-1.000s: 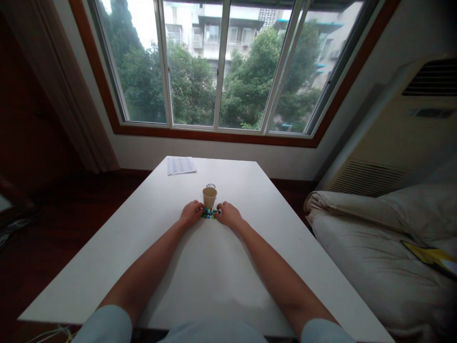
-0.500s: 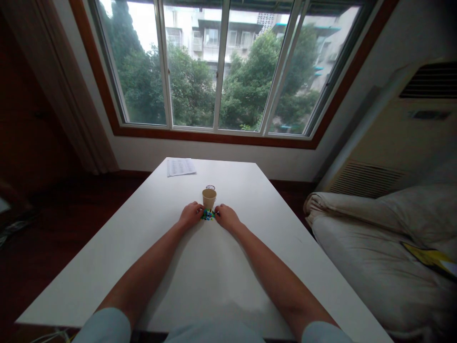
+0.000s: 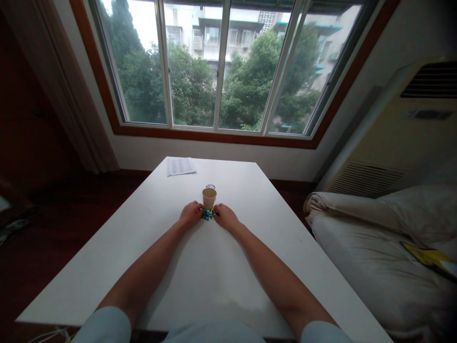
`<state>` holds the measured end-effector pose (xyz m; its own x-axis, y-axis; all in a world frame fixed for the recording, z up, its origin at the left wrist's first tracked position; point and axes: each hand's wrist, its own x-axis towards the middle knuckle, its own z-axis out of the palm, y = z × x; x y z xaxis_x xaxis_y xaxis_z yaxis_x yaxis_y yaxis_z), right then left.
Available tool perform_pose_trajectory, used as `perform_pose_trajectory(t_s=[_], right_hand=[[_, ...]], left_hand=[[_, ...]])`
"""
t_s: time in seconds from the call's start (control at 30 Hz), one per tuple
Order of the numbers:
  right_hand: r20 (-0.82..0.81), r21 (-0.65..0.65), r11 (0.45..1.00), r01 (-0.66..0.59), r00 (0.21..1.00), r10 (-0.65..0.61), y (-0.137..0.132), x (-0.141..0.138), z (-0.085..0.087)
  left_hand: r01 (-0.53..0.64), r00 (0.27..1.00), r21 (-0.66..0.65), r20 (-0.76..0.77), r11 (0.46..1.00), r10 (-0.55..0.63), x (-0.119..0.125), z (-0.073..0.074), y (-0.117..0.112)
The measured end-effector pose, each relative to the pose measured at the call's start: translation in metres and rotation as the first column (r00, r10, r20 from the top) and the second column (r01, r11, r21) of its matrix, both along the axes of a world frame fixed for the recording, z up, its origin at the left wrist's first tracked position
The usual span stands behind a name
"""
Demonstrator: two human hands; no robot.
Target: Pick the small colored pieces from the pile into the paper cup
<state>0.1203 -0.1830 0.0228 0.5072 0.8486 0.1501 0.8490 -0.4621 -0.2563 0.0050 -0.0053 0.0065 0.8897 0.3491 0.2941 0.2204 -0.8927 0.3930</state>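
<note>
A pile of small, bead-like pieces (image 3: 207, 215) in blue, green, yellow and white lies on the white table (image 3: 210, 271). Just behind it a tan paper cup (image 3: 209, 198) stands upright, its mouth toward me. My left hand (image 3: 191, 213) rests at the pile's left edge with curled fingers, the tips touching or nearly touching the pieces. On the right edge my right hand (image 3: 225, 216) is curled the same way, thumb and fingers drawn together. Whatever is pinched in either hand is too small to make out.
A thin dark loop (image 3: 210, 186) lies behind the cup. Sheets of printed paper (image 3: 181, 166) lie at the table's far left corner. A cloth-covered sofa (image 3: 357, 247) stands along the right, and a window (image 3: 217, 71) is beyond the table.
Both hands stay at the pile with only tiny finger movements. The coloured pieces have shifted slightly between the fingers. The cup has not moved.
</note>
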Motion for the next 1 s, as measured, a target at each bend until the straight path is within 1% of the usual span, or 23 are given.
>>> perform_pose_trajectory(t_s=[0.1, 0.33, 0.47, 0.7, 0.87, 1.0], right_hand=[[-0.015, 0.000, 1.000, -0.013, 1.000, 0.013, -0.0003, 0.0003, 0.0003], [-0.033, 0.064, 0.996, -0.063, 0.997, 0.066, -0.0020, 0.0015, 0.0006], [-0.035, 0.080, 0.995, -0.063, 0.997, 0.066, -0.0017, 0.0008, 0.0000], [-0.027, 0.162, 0.985, -0.062, 0.997, 0.067, -0.0019, 0.0017, -0.0025], [-0.024, 0.203, 0.978, -0.053, 0.998, 0.059, -0.0028, 0.0004, 0.0010], [-0.038, 0.237, 0.967, -0.094, 0.994, 0.106, -0.0044, -0.0017, 0.0042]], left_hand=[[-0.007, 1.000, -0.005, -0.004, 1.000, 0.007, 0.0007, -0.0005, 0.0004], [0.004, 1.000, 0.003, 0.008, 1.000, -0.004, 0.0007, -0.0027, 0.0017], [0.005, 1.000, -0.011, -0.006, 1.000, -0.005, -0.0005, -0.0002, 0.0001], [0.005, 1.000, -0.014, 0.006, 1.000, -0.005, 0.0001, -0.0011, 0.0012], [0.014, 1.000, -0.006, 0.012, 1.000, -0.014, -0.0001, -0.0017, 0.0018], [0.009, 1.000, 0.002, 0.022, 1.000, -0.009, 0.0007, -0.0039, 0.0017]])
